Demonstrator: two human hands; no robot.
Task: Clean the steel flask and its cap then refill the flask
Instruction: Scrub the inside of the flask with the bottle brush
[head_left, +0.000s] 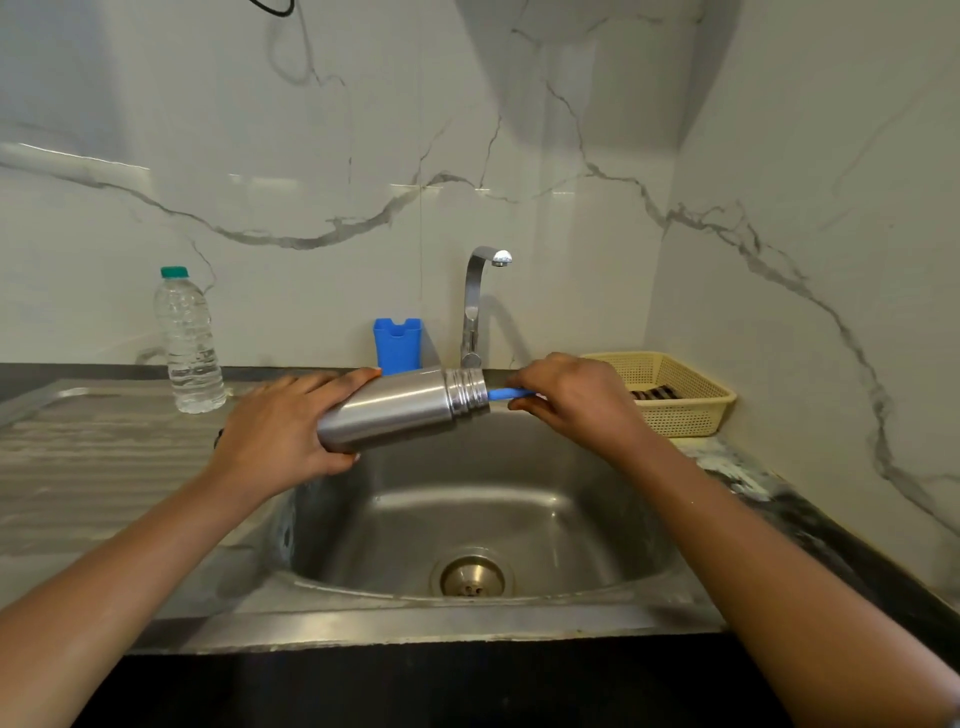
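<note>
Head view: beneath both hands the sink (415, 623) basin gives free room. The left hand (280, 431) wraps the steel flask (395, 410) near its base, almost level, mouth toward the right hand (576, 400), which pinches a blue brush handle (506, 395) entering it. Stroke straight along the bore. The tap (475, 306) stands close behind, with the basket (691, 410) beyond the right hand. The cap is not visible.

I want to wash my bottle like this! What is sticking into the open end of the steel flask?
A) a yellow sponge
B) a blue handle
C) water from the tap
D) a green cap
B: the right hand holds a blue handle that goes into the mouth of the steel flask, which the left hand grips tilted over the sink.
</note>
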